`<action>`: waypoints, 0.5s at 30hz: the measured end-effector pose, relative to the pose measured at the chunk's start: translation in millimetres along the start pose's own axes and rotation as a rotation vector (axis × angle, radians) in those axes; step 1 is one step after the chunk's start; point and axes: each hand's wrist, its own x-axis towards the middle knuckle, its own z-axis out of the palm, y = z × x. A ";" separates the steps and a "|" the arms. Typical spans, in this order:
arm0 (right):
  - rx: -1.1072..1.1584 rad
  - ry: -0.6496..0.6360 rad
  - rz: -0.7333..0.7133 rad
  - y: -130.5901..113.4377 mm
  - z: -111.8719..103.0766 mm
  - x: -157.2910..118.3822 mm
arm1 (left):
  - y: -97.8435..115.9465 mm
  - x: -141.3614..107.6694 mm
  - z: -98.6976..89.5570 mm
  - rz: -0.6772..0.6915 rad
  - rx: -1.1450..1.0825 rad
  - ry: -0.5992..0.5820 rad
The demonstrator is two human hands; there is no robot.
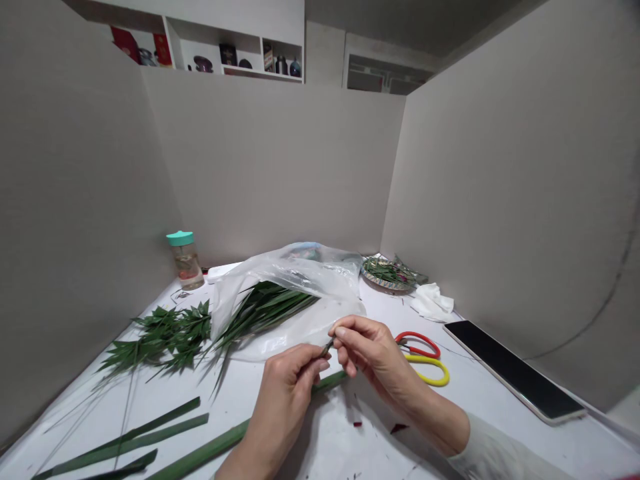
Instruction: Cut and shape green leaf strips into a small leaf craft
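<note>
My left hand and my right hand meet near the middle of the table. Between their fingertips is a small, thin dark piece, pinched from both sides; its exact nature is too small to tell. Under the hands a long green leaf stalk runs from the front left towards the right, partly hidden by my left hand. Behind them long green leaves stick out of a clear plastic bag. Scissors with one red and one yellow handle lie just right of my right hand.
Cut leaf strips and leaf clusters lie left. A teal-lidded bottle stands at the back left. Back right are a plate of cuttings and crumpled tissue; a phone lies right. Grey partitions surround the table.
</note>
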 end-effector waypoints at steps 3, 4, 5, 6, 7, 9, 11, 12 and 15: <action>-0.033 -0.029 0.028 -5.1 -0.4 -4.3 | 0.1 0.4 -0.7 0.027 0.071 -0.060; -0.058 -0.044 0.040 -6.6 -1.7 -6.1 | -0.7 0.0 -0.2 0.029 0.100 -0.071; -0.091 -0.056 0.049 -8.3 -4.0 -7.8 | -2.0 -0.7 0.7 0.029 0.129 -0.080; -0.130 -0.062 0.051 -10.4 -7.5 -9.2 | -3.6 -1.7 1.8 0.026 0.158 -0.088; -0.174 -0.056 0.042 -13.4 -12.4 -9.6 | -5.3 -2.8 3.1 0.024 0.189 -0.094; -0.274 0.006 -0.016 -23.6 -27.0 -5.4 | -8.3 -5.3 5.7 0.020 0.248 -0.106; -0.389 0.137 -0.125 -39.8 -47.8 9.3 | -10.4 -7.7 7.7 0.021 0.301 -0.122; -0.456 0.221 -0.186 -49.3 -60.0 21.3 | -10.9 -8.6 8.5 0.023 0.323 -0.136; -0.685 0.492 -0.338 -75.8 -100.5 71.6 | -11.5 -10.3 10.4 0.034 0.378 -0.195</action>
